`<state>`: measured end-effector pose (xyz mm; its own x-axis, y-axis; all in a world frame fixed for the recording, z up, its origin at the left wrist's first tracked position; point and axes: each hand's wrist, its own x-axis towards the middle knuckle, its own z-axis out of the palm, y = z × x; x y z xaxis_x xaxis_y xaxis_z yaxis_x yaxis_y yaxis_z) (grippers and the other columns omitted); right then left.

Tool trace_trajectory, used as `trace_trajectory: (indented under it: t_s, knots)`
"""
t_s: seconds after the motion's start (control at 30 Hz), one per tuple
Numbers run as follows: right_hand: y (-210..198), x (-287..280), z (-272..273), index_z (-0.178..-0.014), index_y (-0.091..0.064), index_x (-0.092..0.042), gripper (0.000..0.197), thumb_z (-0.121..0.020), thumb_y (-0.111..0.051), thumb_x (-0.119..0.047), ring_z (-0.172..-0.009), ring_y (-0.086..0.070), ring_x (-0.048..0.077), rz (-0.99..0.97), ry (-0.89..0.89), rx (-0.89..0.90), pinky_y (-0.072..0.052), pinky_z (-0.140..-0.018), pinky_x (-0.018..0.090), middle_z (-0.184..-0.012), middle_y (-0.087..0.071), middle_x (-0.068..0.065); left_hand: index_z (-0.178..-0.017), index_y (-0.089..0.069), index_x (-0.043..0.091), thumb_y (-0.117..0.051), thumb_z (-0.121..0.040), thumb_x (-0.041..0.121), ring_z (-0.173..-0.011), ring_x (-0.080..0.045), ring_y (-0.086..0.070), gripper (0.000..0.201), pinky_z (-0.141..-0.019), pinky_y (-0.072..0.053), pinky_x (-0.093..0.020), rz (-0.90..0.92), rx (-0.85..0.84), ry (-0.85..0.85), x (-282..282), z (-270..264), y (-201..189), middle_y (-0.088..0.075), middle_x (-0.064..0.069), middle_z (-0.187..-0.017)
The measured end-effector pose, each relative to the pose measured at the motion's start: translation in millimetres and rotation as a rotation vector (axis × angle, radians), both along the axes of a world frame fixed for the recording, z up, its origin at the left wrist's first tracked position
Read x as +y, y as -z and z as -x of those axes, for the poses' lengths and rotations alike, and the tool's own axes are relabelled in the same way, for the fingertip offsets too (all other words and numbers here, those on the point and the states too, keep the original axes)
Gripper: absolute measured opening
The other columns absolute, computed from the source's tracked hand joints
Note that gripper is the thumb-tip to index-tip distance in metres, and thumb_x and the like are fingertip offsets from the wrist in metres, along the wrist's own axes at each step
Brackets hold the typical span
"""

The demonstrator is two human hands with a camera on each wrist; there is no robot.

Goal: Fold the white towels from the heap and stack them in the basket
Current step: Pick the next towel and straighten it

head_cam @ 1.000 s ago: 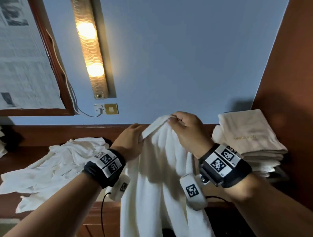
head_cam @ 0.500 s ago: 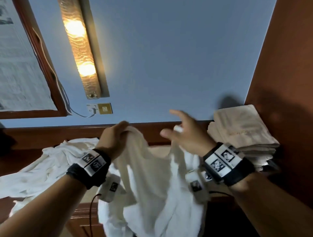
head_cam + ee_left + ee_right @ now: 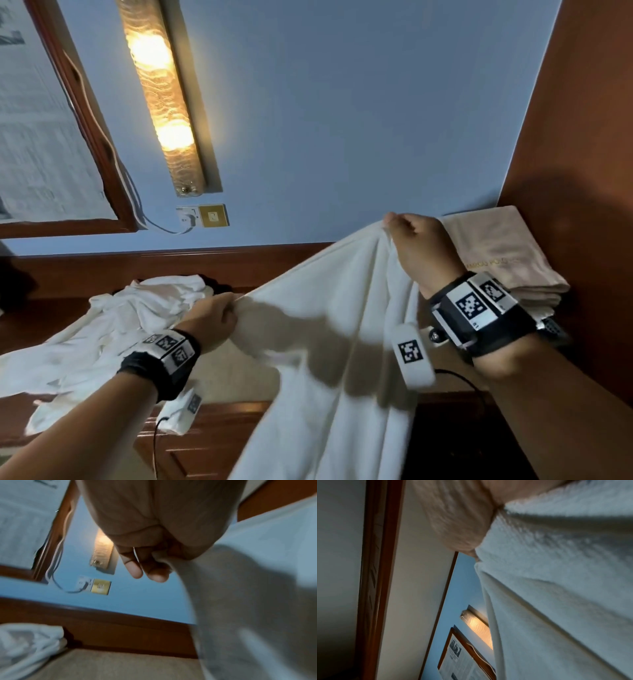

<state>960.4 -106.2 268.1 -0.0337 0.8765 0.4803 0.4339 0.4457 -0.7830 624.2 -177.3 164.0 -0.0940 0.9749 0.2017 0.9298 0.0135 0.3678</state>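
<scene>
- White towel (image 3: 325, 329) held up in the air in front of the person, stretched between both hands; top edge slopes up from left to right, rest hangs down past the bottom of the head view.
- Left hand (image 3: 214, 318) grips the lower-left end of that edge, fingers curled round a bunch of cloth; left wrist view shows fingers (image 3: 137, 566) closed on the fabric.
- Right hand (image 3: 421, 250) pinches the higher right corner, fingers curled tight on it. Right wrist view is mostly towel (image 3: 556, 588), blurred.
- Heap of white towels (image 3: 113, 329) lies crumpled on the desk (image 3: 212, 435) to the left, behind the left arm, apart from the held towel.
- Stack of folded beige towels (image 3: 503, 253) sits at right against the brown wall panel (image 3: 582, 137), just behind the right wrist; what it stands in is hidden.
- Behind: blue wall (image 3: 342, 120), lit wall lamp (image 3: 164, 99), socket and brass switch plate (image 3: 213, 216), framed print (image 3: 41, 137) at upper left.
</scene>
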Motion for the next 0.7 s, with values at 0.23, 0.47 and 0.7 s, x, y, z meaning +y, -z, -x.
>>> trace_trajectory:
  t_s: [0.23, 0.47, 0.7]
  knots:
    - [33.3, -0.5, 21.0, -0.091, -0.061, -0.026, 0.006, -0.094, -0.062, -0.021, -0.082, -0.061, 0.008, 0.126, -0.093, 0.034, -0.048, -0.078, 0.030, -0.088, -0.064, -0.009, -0.104, -0.058, 0.020, -0.048, -0.101, 0.007, -0.059, -0.009, -0.060, 0.017, -0.055, -0.050, -0.023, -0.077, -0.628, 0.140, -22.5, -59.4, -62.6, -0.067, -0.002, -0.076]
    - [34.1, -53.3, 53.7, -0.097, -0.056, -0.028, 0.012, -0.096, -0.059, -0.016, -0.087, -0.059, 0.004, -0.041, -0.344, 0.145, -0.046, -0.078, 0.020, -0.095, -0.061, -0.011, -0.097, -0.063, -0.005, -0.047, -0.102, 0.001, -0.073, -0.024, -0.065, 0.018, -0.075, -0.058, -0.039, -0.141, -0.899, 0.350, -19.1, -125.8, -73.9, -0.068, -0.014, -0.083]
    - [22.6, -58.1, 36.6, -0.104, -0.052, -0.022, 0.016, -0.097, -0.056, -0.009, -0.091, -0.060, 0.000, -0.174, -0.312, 0.112, -0.045, -0.078, 0.011, -0.097, -0.060, -0.013, -0.105, -0.065, -0.002, -0.059, -0.092, 0.009, -0.086, -0.027, -0.067, 0.017, -0.089, -0.055, -0.036, -0.244, -1.175, 0.421, -28.8, -134.7, -76.1, -0.070, -0.017, -0.093]
